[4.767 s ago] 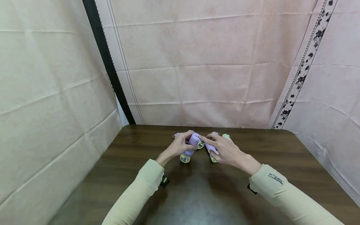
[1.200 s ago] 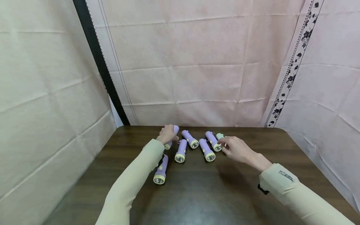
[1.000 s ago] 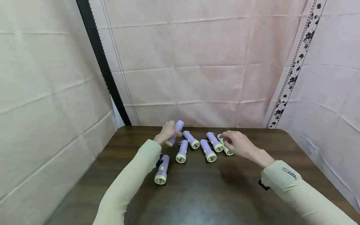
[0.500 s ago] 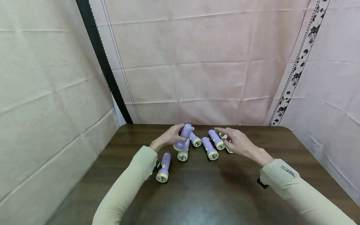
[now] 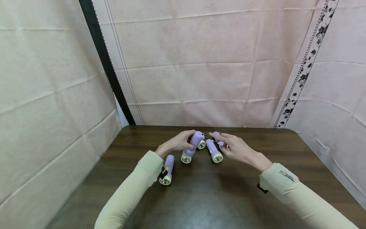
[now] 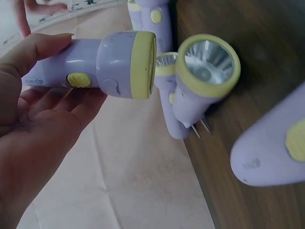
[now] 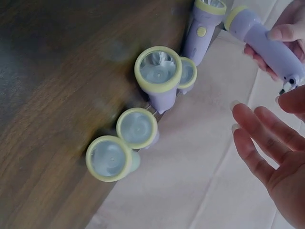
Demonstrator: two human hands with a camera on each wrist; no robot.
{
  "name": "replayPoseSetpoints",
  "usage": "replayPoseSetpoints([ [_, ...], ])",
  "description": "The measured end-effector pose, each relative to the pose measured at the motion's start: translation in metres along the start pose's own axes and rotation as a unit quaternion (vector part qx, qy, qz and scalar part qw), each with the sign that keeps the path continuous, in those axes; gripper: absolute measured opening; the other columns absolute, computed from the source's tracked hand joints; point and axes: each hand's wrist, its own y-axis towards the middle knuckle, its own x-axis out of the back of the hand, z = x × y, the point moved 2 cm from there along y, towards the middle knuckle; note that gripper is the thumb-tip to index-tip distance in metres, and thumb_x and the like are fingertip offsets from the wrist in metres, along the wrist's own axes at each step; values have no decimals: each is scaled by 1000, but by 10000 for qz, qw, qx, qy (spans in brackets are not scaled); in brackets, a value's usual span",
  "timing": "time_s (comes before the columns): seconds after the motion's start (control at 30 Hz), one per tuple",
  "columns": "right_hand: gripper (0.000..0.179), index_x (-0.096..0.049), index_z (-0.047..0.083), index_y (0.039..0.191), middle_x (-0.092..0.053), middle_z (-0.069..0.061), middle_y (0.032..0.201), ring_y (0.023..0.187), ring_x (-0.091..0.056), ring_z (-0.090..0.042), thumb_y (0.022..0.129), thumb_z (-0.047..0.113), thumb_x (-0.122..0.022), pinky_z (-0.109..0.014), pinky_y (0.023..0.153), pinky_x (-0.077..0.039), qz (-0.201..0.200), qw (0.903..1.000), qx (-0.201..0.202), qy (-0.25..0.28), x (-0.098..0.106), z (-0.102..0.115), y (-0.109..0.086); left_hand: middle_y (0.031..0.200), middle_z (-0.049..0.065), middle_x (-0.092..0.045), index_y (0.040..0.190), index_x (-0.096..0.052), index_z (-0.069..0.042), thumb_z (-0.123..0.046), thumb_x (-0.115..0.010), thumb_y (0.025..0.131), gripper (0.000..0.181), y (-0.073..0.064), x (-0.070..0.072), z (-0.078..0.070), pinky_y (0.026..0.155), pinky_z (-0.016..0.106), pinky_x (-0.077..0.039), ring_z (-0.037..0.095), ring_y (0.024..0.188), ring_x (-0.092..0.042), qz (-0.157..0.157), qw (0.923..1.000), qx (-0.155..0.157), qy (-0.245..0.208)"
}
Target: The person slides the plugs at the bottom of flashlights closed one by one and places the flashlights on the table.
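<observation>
My left hand (image 5: pixel 179 141) grips a purple flashlight (image 6: pixel 81 62) with a pale yellow rim and switch, raised above the table. In the right wrist view, a small dark-and-metal fitting shows at that flashlight's tail. My right hand (image 5: pixel 238 149) faces it, fingers spread and slightly bent, with nothing in them. Between and below the hands lie more purple flashlights, one of them (image 5: pixel 211 147) just left of my right fingers. Another purple flashlight (image 5: pixel 169 163) lies beside my left wrist. A flashlight with a pale green body (image 7: pixel 135 162) is hidden behind my right hand in the head view.
The dark wooden table (image 5: pixel 200 197) extends toward me in front of the flashlights. Pale cloth (image 5: pixel 183 63) hangs behind its back edge and along both sides. Metal prongs (image 6: pixel 201 126) stick out from one lying flashlight's tail.
Since a second ago, my left hand has carried its flashlight rightward and turned it, tail toward the right hand. My right hand has moved left, fingers opening out, over the right-side flashlights.
</observation>
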Motion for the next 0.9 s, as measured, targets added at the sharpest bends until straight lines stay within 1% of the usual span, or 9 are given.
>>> replayPoseSetpoints([
  [0.1, 64, -50, 22, 141, -64, -6, 116, 63, -43, -7, 81, 0, -52, -20, 56, -37, -191, 9993, 263, -198, -1, 4, 1, 101, 11, -61, 113, -55, -4, -1, -71, 78, 39, 2, -3, -6, 77, 26, -49, 18, 91, -58, 79, 9998, -102, 169],
  [0.23, 61, -53, 22, 138, -63, -2, 111, 65, -45, -8, 81, 1, -57, -20, 55, -38, -406, 9975, 506, -272, -1, 8, 2, 102, 9, -58, 109, -55, -6, -2, -72, 79, 35, 3, -5, -11, 81, 32, -48, 19, 94, -54, 116, 9991, -154, 376],
  [0.33, 59, -55, 23, 137, -61, -1, 107, 63, -42, -8, 82, 3, -60, -19, 53, -36, -425, 9963, 632, -402, -1, 10, 2, 102, 10, -59, 109, -55, -6, -1, -71, 80, 34, 3, -5, -13, 83, 34, -48, 21, 96, -54, 144, 9993, -162, 309],
  [0.47, 55, -56, 21, 136, -58, 0, 98, 56, -35, -5, 83, 6, -60, -19, 49, -33, -362, 9949, 750, -573, -2, 12, 1, 103, 10, -60, 110, -55, -7, 0, -70, 82, 33, 2, -8, -15, 84, 32, -49, 21, 97, -56, 260, 9995, -73, 153],
  [0.6, 55, -56, 20, 136, -54, 1, 90, 54, -32, -3, 83, 5, -61, -17, 47, -30, -367, 9942, 840, -569, -3, 13, 0, 106, 10, -61, 112, -54, -6, 1, -69, 83, 34, 1, -10, -16, 86, 31, -49, 18, 98, -57, 350, 9994, 42, 22],
  [0.7, 56, -56, 19, 136, -49, 3, 83, 53, -28, -2, 82, 3, -60, -15, 45, -26, -395, 9935, 921, -533, -4, 16, 0, 105, 11, -62, 113, -55, -5, 3, -70, 82, 35, 2, -14, -17, 85, 30, -50, 17, 96, -57, 336, 9994, -30, -21],
  [0.83, 56, -57, 19, 135, -46, 4, 79, 53, -24, -1, 81, 3, -61, -14, 44, -22, -484, 9917, 1044, -579, -4, 17, 1, 105, 12, -63, 116, -55, -4, 4, -70, 80, 40, 4, -18, -18, 85, 28, -49, 17, 95, -58, 339, 9993, -112, -119],
  [0.9, 56, -57, 19, 135, -47, 4, 79, 53, -23, -1, 81, 3, -62, -14, 44, -22, -545, 9906, 1092, -610, -4, 17, 1, 107, 12, -63, 118, -54, -5, 4, -70, 80, 41, 4, -19, -20, 87, 30, -49, 17, 97, -59, 350, 9992, -64, -176],
])
